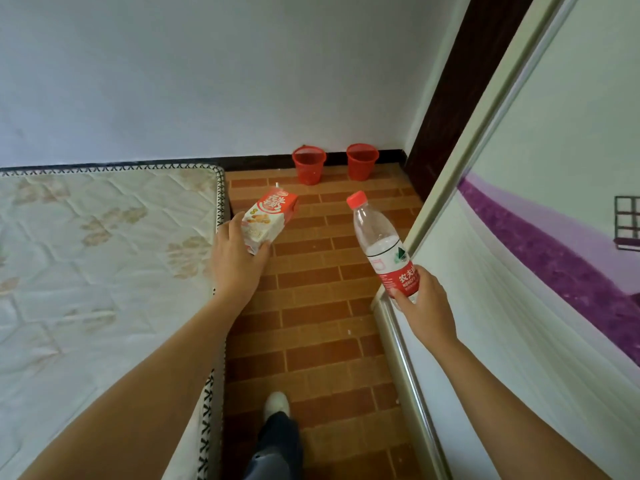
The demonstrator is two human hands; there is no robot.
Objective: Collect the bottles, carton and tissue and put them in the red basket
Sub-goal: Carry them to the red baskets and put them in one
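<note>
We reach both bare arms forward over the brick-patterned floor (311, 327), between the mattress (104, 254) on our left and the sliding wardrobe door (519, 271) on our right. Our left hand (237, 261) is turned back-up and grips the lower end of the carton (268, 220), thumb curled onto its near corner and the fingers wrapped round the far side out of sight; the carton tilts away from us, its top pointing toward the wall. Our right hand (427, 306) holds the bottle (381, 244) near its base, thumb pressed across the label, the other fingers behind it, so we cannot tell how they lie. The bottle leans up and to the left, its red cap (356, 199) uppermost. Its label is red and white with white Chinese characters and the partly hidden letters "NONGFU". The carton is red and white with large Chinese characters that we cannot read clearly. Two red baskets (309, 165) (362, 161) stand well ahead against the black skirting board (256, 162). A white shoe (276, 405) and a dark trouser leg (277, 445) show below.
</note>
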